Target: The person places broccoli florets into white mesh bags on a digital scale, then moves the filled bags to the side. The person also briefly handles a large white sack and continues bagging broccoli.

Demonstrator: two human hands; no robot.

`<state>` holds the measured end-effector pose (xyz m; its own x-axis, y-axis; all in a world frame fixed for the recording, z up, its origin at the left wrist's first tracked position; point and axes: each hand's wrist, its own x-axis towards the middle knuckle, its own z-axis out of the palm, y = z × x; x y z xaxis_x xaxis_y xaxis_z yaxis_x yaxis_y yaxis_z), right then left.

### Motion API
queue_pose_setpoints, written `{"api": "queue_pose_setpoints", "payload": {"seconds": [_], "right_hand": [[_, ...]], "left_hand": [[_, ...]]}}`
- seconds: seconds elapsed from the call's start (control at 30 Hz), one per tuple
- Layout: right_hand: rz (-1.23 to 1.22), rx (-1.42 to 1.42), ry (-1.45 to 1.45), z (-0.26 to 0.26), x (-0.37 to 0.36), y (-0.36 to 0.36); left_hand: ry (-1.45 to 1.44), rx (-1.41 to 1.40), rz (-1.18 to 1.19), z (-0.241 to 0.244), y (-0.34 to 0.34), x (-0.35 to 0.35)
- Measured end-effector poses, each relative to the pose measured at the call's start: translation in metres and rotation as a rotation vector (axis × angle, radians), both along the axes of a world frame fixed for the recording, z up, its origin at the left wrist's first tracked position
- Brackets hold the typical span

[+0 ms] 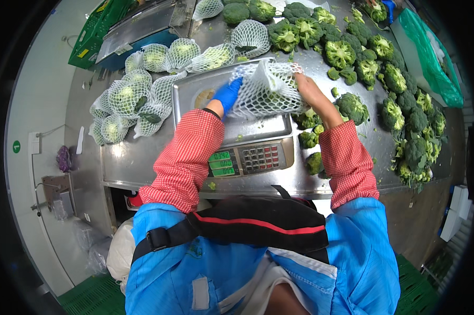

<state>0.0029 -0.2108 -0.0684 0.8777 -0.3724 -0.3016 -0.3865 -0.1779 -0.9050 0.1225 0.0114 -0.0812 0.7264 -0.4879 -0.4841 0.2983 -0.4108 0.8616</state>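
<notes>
Between my two hands a white foam net sleeve [268,92] is stretched over a steel-panned digital scale [205,136]. Something green shows faintly through its mesh, but I cannot tell how much is inside. My left hand [227,94], in a blue glove, grips the sleeve's left side. At its upper right edge, my bare right hand [307,88] pinches the mesh. The scale's green display [222,162] is lit, beside a keypad [259,156]. Just right of the scale lie small broccoli pieces [308,139] and a larger broccoli head [352,108].
Netted broccoli heads [125,94] cluster on the steel table [142,169] at left. Loose broccoli heads [394,78] fill the right side. A green plastic bag [426,55] lines a container at far right. Another person's blue-gloved hand [389,8] shows at top right. Green crates [97,31] stand upper left.
</notes>
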Motion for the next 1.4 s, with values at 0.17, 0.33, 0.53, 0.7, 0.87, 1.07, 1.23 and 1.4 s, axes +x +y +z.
{"api": "queue_pose_setpoints", "payload": {"seconds": [0.17, 0.33, 0.53, 0.7, 0.87, 1.07, 1.23, 1.4], "right_hand": [[-0.082, 0.309, 0.012, -0.002, -0.019, 0.001], [-0.231, 1.044, -0.304, 0.039, -0.062, 0.019], [-0.05, 1.116, -0.251, 0.036, -0.082, 0.054], [-0.085, 1.076, -0.214, 0.047, -0.065, 0.056], [0.065, 0.725, -0.234, 0.027, -0.021, 0.056], [0.061, -0.59, 0.106, 0.043, -0.042, -0.029], [-0.338, -1.242, 0.533, 0.014, -0.123, -0.163], [-0.423, -1.575, 0.576, -0.058, -0.193, -0.227]], "left_hand": [[0.77, -0.544, 0.044, 0.039, -0.011, -0.051], [0.252, -0.771, -0.185, 0.054, -0.003, -0.076], [0.772, -0.872, 0.154, 0.056, -0.009, -0.071], [0.26, -0.681, 0.155, 0.033, -0.004, -0.061], [0.478, -0.796, 0.056, 0.029, 0.006, -0.018], [0.534, -0.887, 0.222, 0.041, 0.009, 0.059], [0.409, -0.953, 0.369, 0.038, 0.023, 0.091], [0.631, -0.903, 0.157, 0.034, 0.01, 0.054]]}}
